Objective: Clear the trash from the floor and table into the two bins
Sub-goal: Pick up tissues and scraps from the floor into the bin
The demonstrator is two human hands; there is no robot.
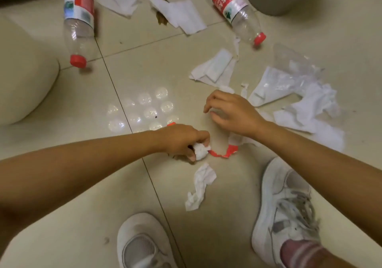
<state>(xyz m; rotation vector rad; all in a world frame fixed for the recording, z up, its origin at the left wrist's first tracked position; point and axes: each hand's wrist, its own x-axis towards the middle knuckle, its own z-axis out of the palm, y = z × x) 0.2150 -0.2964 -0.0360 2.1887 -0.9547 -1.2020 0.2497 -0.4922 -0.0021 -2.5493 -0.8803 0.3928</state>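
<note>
Left hand [182, 141] pinches tissue wad [201, 152]

Bare tile [179, 65] lies open between scattered tissues [213, 69] and bottles [79, 19].

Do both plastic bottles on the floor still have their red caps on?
Yes: the left bottle and the right bottle both lie on the tiled floor with red caps screwed on at their near ends.
</note>
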